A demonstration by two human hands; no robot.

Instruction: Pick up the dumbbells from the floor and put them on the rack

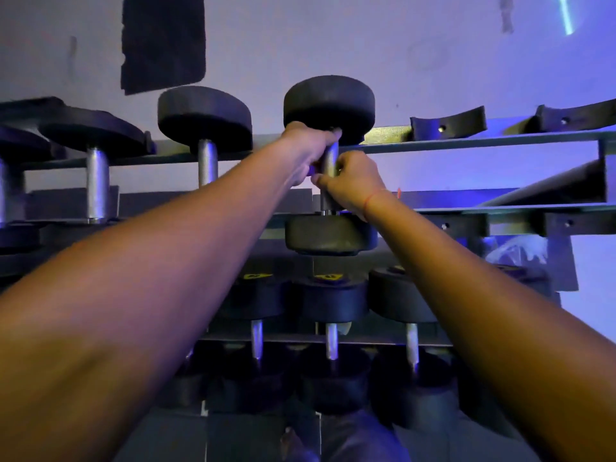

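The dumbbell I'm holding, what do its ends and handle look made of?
Dumbbell: its ends look like matte black rubber, dull and without glare; its handle looks like bare steel, silvery with a bright streak. Left hand and right hand both grip the handle.

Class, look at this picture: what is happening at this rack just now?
A person holds one dumbbell by its handle with both hands, left hand higher, right hand lower, at the top shelf of the rack. Other dumbbells already sit to its left and on the lower shelf. The cradles to its right are free.
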